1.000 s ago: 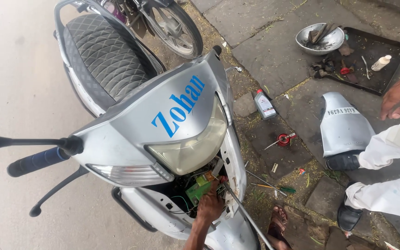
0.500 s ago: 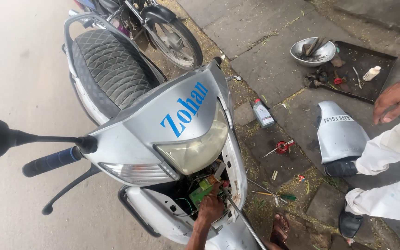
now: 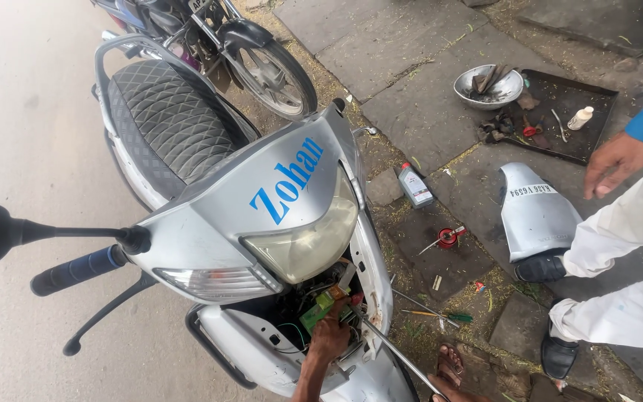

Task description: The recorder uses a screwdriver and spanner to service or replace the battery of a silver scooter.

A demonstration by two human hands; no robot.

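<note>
Right hand [image 3: 329, 339] inside scooter [image 3: 210, 223] nose, grip clenched on green part [image 3: 317, 311]. Likely mid electrical work; next calls for steady handling among wires. Left hand unseen.

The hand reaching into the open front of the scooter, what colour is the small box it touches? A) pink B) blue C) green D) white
C: the hand rests on a small green box inside the scooter, under the headlight.
</note>
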